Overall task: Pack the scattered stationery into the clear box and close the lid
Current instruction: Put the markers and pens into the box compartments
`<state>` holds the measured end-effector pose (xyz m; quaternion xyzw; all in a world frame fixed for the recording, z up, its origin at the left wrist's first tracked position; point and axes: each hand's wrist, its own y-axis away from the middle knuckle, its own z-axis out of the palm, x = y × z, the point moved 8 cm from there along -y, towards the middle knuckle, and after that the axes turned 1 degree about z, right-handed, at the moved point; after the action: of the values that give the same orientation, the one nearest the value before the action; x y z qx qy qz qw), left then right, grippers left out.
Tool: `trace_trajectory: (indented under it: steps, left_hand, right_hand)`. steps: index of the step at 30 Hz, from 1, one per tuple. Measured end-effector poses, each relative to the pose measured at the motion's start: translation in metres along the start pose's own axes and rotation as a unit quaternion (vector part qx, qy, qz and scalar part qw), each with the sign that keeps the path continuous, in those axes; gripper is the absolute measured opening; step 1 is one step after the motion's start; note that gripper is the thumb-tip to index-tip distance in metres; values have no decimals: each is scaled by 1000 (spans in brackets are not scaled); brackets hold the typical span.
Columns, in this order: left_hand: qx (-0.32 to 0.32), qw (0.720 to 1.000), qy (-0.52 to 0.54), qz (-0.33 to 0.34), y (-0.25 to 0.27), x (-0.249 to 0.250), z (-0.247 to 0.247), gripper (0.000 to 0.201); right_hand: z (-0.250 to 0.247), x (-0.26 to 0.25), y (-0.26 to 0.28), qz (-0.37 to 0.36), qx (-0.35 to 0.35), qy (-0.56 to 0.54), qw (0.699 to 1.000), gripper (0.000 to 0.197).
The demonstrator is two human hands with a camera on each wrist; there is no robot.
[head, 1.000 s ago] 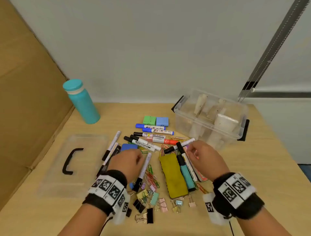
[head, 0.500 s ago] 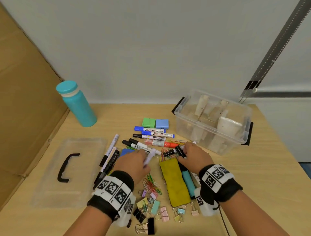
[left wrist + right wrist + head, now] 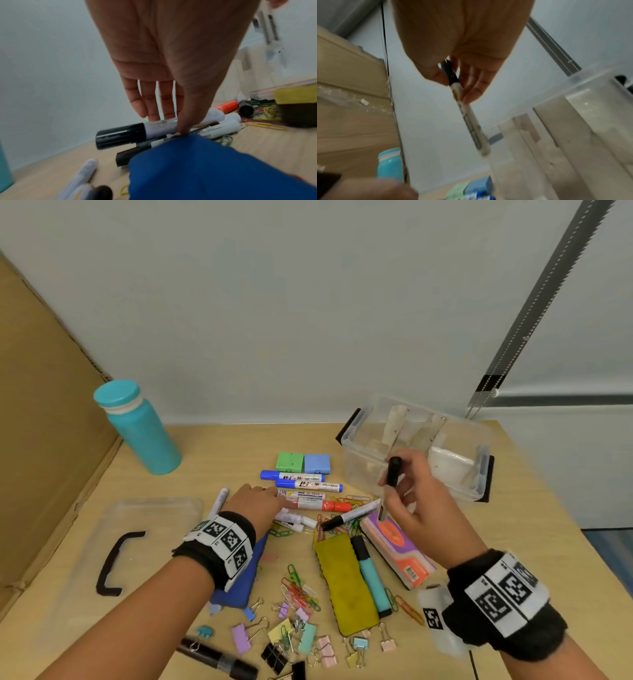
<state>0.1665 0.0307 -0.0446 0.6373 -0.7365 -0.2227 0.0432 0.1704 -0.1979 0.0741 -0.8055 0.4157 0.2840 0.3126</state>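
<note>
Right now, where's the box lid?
In the head view the clear lid, black handle up, lies flat on the table's left side, in front of the teal bottle and left of the left hand, across the stationery from the clear box.

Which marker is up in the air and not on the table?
The black-capped marker gripped in the right hand, held upright in front of the clear box. All the other markers, like the blue ones and the orange one, lie flat on the table.
</note>
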Motion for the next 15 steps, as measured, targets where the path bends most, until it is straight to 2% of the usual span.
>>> trace_trajectory:
  steps: [3,6,10,15]
  left_hand:
    - [-8,1000,19,1,-4,2,1,56]
    - [-20,1000,23,-5,-7,4,-1,49]
    - [-30,999,7,-9,-10,5,1,31]
    - [-11,1000,-8,-4,-6,6,-1,36]
  right_hand:
    - [-37,-8,-9,-34,122,-14,992,21]
    - [-45,13,-25,-2,159,65,985,15]
    - [-24,57,-56,97,62,198,973,15]
    - [1,76,-80,178,-57,200,962,29]
